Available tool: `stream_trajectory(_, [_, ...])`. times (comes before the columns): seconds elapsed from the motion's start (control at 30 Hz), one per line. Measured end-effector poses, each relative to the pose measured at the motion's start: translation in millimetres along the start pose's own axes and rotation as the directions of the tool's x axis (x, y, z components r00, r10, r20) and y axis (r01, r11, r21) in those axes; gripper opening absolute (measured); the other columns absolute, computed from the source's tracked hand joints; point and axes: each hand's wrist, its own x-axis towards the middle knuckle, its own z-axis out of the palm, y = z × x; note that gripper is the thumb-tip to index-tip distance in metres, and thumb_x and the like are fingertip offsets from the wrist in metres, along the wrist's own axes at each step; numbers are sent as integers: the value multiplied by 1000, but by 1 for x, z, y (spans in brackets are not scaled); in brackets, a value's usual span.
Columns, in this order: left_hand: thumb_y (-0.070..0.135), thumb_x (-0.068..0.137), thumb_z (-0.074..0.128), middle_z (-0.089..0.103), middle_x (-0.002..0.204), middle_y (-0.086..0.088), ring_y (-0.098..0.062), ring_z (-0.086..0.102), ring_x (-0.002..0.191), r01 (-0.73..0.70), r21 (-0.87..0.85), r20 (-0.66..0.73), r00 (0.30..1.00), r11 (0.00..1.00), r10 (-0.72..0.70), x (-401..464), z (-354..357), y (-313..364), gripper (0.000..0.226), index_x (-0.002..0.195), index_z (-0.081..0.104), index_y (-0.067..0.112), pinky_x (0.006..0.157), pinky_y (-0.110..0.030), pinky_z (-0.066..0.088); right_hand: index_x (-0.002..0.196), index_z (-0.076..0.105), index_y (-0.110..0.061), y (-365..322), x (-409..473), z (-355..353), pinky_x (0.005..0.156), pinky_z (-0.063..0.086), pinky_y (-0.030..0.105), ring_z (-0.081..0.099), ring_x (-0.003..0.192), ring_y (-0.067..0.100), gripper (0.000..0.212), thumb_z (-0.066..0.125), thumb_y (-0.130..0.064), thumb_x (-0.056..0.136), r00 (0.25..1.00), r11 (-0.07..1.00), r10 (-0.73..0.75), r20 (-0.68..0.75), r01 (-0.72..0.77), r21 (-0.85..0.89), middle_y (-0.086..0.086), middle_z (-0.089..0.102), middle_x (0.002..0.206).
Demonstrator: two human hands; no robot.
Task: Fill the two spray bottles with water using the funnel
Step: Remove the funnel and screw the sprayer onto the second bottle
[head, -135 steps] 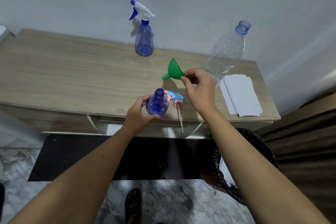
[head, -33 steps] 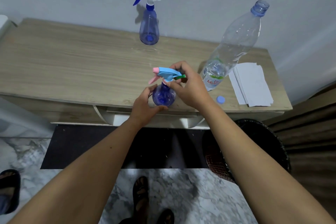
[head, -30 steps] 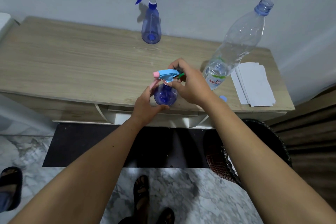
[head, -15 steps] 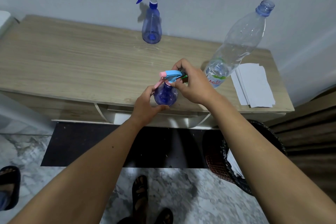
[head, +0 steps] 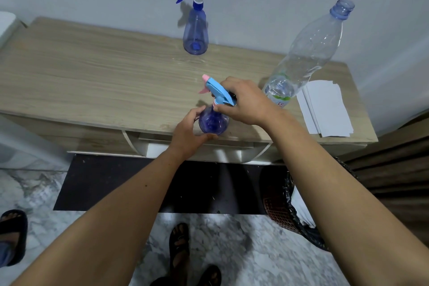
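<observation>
A small blue spray bottle stands near the front edge of the wooden table. My left hand grips its body. Its light-blue and pink spray head sits on the neck, and my right hand is closed around the collar of that head. A second blue spray bottle with a white and blue head stands at the back by the wall. A large clear water bottle, uncapped and mostly empty, stands at the right. The green funnel is hidden, apparently under my right hand.
A stack of white paper sheets lies at the table's right end. Below the table are a dark mat and a bin lined with a black bag. Another person's sandalled foot shows at the left.
The spray head has turned on the small bottle, its pink nozzle swinging from left toward the back. My right hand has rotated with it. Earlier the funnel was held and the head lay on the table.
</observation>
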Motion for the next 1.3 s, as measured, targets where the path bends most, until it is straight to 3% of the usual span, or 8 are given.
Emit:
stream_trajectory(0.2, [50, 62, 91, 65, 136, 7, -10, 61, 127, -4, 1, -1, 1000, 1000, 4, 0, -1, 0, 94, 143, 53, 19, 106, -44, 54, 99, 71, -19, 6, -5, 10, 77, 50, 30, 64, 84, 18, 32, 88, -36, 79, 993, 990, 102, -60, -96, 104, -3, 68, 96])
stream_trajectory(0.33, [43, 65, 95, 65, 137, 6, -11, 60, 126, -14, 18, -2, 1000, 1000, 14, 0, 0, -3, 92, 143, 53, 18, 105, -44, 54, 113, 75, -18, 12, -18, 21, 78, 47, 15, 65, 87, 3, 31, 85, -21, 84, 988, 970, 113, -108, -86, 228, -8, 73, 100])
stream_trajectory(0.43, [46, 63, 93, 65, 138, 5, -10, 61, 128, -23, 0, 0, 1000, 1000, 23, 0, 0, -3, 94, 144, 53, 17, 107, -42, 53, 99, 74, -18, 10, -20, 27, 69, 41, 3, 61, 74, -9, 29, 93, -20, 77, 967, 937, 202, -153, -145, 317, -14, 69, 84])
stream_trajectory(0.57, [36, 65, 96, 66, 140, 3, -12, 61, 129, -29, -12, -2, 1000, 1000, 29, 0, -1, -2, 93, 145, 53, 15, 108, -39, 53, 84, 66, -27, 6, -16, 30, 64, 46, 8, 60, 62, -4, 37, 99, -21, 68, 954, 897, 251, -165, -165, 410, -9, 71, 80])
stream_trajectory(0.73, [29, 69, 98, 64, 141, 1, -16, 61, 129, -32, 11, -2, 999, 999, 32, 1, 0, -3, 91, 146, 52, 15, 108, -39, 53, 114, 77, -30, 15, -18, 36, 85, 61, 31, 68, 81, 11, 39, 86, -29, 76, 967, 868, 235, -99, -163, 469, 6, 78, 113])
stream_trajectory(0.93, [25, 68, 98, 67, 136, 3, -11, 63, 126, -35, 0, -8, 999, 999, 35, 2, 0, -6, 88, 143, 54, 13, 109, -38, 52, 96, 69, -7, 18, -11, 49, 71, 58, 28, 64, 68, 8, 49, 99, -27, 62, 928, 814, 343, -148, -215, 539, 10, 79, 95])
stream_trajectory(1.1, [33, 67, 96, 66, 138, 2, -11, 62, 128, -34, -10, -9, 999, 999, 34, 1, 0, -6, 93, 146, 53, 12, 110, -36, 51, 113, 74, -6, 24, -18, 42, 95, 61, 37, 73, 93, 24, 41, 90, -13, 76, 944, 718, 324, -66, -200, 666, 21, 76, 113])
stream_trajectory(1.3, [32, 66, 98, 67, 134, 2, -12, 63, 125, -39, -10, -19, 999, 999, 39, 1, 1, -5, 91, 143, 54, 12, 109, -34, 51, 88, 65, -14, 19, -11, 47, 79, 63, 33, 71, 76, 16, 45, 101, -11, 61, 908, 739, 390, -151, -211, 640, 17, 78, 93])
